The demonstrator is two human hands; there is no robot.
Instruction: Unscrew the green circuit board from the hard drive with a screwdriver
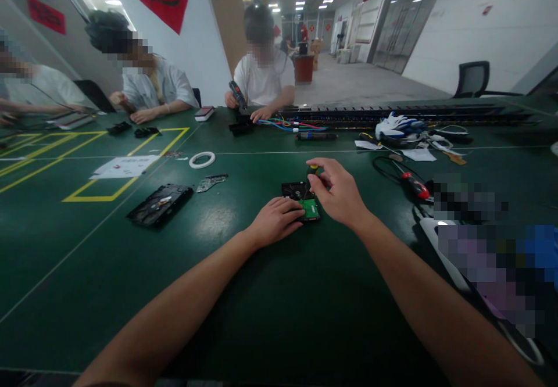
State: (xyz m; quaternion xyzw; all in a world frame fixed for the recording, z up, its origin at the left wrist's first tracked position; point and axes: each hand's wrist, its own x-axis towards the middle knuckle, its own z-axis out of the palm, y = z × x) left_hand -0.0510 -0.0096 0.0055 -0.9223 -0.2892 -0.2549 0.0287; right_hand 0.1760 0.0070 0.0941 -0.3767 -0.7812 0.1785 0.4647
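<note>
A hard drive (310,208) with a green circuit board facing up lies on the green table in front of me. My left hand (279,219) grips it from the left, fingers laid across the board and pressing it down. From the right, my right hand (337,192) pinches the yellow-and-black handle of a screwdriver (313,170), held upright over the drive. Its tip is too small to make out, so I cannot tell whether it sits in a screw. Farther left rest a second, larger black drive (160,204) and a loose circuit board (211,183).
A white tape roll (202,160) and a paper sheet (125,167) lie to the left. On the right are a red-and-black screwdriver (416,185), white gloves (397,125) and cables. Long black strips (392,112) line the far edge, where a person holds a power screwdriver (238,93).
</note>
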